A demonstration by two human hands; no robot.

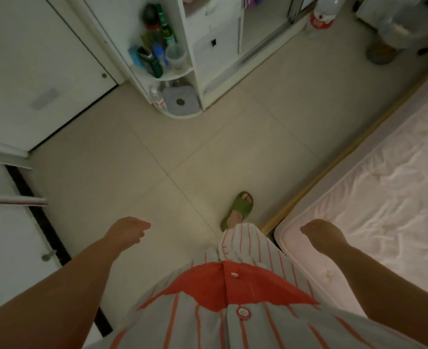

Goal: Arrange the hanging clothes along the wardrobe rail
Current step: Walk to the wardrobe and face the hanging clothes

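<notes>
I look straight down at a beige tiled floor. My left hand (128, 231) hangs over the floor at lower left, fingers loosely curled, holding nothing. My right hand (321, 233) hangs at lower right, over the mattress corner, fingers curled downward and also without anything in it. The white wardrobe (215, 49) stands at the top centre, its lower drawers and sliding-door track showing. No rail and no hanging clothes are in view. I wear a striped red-and-white shirt (233, 298).
A curved corner shelf (167, 74) full of bottles adjoins the wardrobe's left side. A white door (32, 71) is at upper left, a mattress (384, 197) along the right. My foot in a green slipper (238, 209) is on the floor. A large bottle (323, 13) stands at the top right.
</notes>
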